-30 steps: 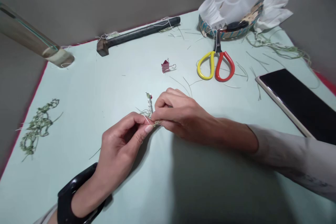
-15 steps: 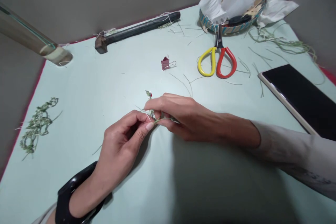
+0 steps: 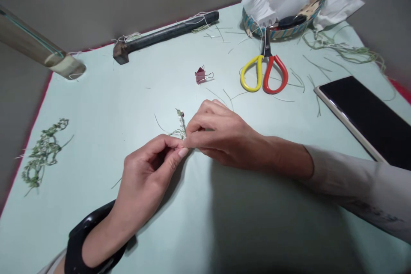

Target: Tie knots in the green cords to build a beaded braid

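While a knotted green strip (image 3: 45,150) lies near the left edge of the worktop (image 3: 102,94), I see the left hand (image 3: 147,169) pinching the small braid (image 3: 181,125) mid-worktop; the right hand (image 3: 221,132) narrows there, its hold hidden. I judge this close weaving, calling next for a steady left pinch.

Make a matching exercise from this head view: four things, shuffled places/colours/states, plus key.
Things
1. knotted piece
2. scissors
3. phone
4. binder clip

Places, colours, states
A. one yellow handle, one red
B. lying flat, dark screen up
C. at the fingertips of the left hand and right hand
D. dark pink, with wire handles

Pairs: 1-C, 2-A, 3-B, 4-D
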Action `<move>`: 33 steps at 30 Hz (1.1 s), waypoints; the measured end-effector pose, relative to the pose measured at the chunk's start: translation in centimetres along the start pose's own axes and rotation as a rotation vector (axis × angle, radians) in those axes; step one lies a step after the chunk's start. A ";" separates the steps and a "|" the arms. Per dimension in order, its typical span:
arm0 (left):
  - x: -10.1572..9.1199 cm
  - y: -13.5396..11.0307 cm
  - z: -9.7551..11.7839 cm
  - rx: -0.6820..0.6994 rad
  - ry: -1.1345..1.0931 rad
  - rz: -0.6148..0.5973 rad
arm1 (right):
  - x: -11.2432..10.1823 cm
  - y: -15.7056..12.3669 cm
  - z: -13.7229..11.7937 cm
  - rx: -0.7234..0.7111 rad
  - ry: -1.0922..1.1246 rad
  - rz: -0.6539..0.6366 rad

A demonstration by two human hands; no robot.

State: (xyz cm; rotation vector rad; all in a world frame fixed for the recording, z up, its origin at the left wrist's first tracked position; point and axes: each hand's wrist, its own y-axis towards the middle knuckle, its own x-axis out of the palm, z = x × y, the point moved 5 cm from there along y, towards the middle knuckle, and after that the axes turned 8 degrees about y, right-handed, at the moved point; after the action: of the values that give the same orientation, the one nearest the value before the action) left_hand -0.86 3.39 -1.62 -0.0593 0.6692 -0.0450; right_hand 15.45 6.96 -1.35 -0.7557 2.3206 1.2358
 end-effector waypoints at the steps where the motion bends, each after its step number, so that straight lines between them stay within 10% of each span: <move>1: 0.0 -0.1 0.0 0.008 0.009 0.003 | 0.0 0.0 -0.1 -0.003 -0.018 -0.002; 20: 0.3 -0.5 0.6 0.246 0.212 0.012 | 0.7 -0.3 1.0 0.380 0.194 -0.286; 27: 0.2 -0.2 0.0 0.135 0.122 -0.004 | 0.6 0.0 1.6 0.433 0.194 -0.222; 33: 0.0 -0.2 -0.4 0.032 0.018 -0.035 | -2.3 0.0 0.2 0.377 0.004 0.090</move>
State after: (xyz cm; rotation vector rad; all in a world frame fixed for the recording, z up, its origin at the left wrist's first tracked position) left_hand -1.09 3.22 -1.92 -0.0395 0.6857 -0.0896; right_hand 17.20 7.79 -0.16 -0.5276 2.5095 0.7907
